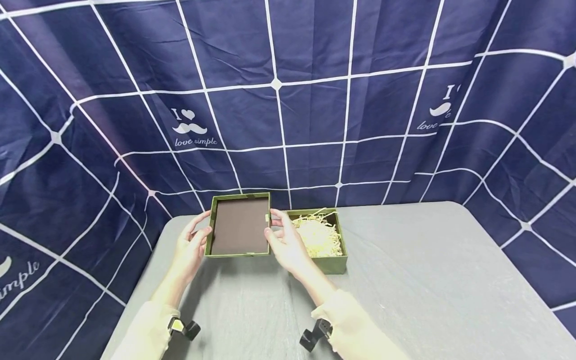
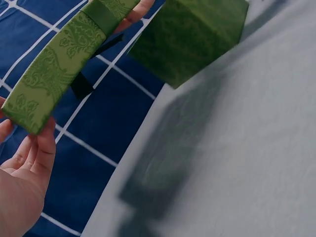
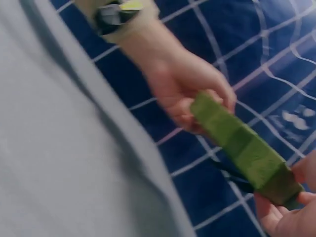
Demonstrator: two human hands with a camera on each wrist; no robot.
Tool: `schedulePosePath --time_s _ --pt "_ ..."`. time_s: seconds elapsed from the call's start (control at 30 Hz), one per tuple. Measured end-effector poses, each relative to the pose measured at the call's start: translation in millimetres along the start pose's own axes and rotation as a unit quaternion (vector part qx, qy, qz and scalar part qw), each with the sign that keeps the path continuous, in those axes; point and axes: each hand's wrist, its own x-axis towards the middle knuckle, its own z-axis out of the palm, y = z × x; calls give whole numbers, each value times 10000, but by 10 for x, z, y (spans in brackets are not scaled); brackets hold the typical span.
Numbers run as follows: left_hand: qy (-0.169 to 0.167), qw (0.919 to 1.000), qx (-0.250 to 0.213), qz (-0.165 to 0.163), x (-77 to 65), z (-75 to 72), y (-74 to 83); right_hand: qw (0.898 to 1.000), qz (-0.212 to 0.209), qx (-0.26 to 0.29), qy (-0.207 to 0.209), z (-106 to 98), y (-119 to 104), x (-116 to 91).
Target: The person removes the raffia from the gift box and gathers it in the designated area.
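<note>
Both hands hold up a square green box lid (image 1: 240, 225), its brown inner side facing the head camera. My left hand (image 1: 191, 247) pinches its left edge between thumb and fingers; my right hand (image 1: 285, 242) grips the right edge the same way. In the left wrist view the lid's side (image 2: 54, 74) shows a floral pattern, a ribbon band and loose dark ribbon ends. To the right, partly behind my right hand, the green box (image 1: 330, 265) stands uncovered on the table. Pale shredded paper filling (image 1: 319, 237) fills it; whether anything lies under that is hidden.
The grey table (image 1: 427, 280) extends to the right and in front of the box. A dark blue curtain with white grid lines (image 1: 315, 115) hangs behind and at both sides. Each sleeve carries a black wrist camera (image 1: 182, 327).
</note>
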Motion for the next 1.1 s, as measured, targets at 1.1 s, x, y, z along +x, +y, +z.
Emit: schedulePosePath --time_s 1.1 --pt "808 9892 705 -996 26 -479 -330 9950 767 607 187 752 496 155"
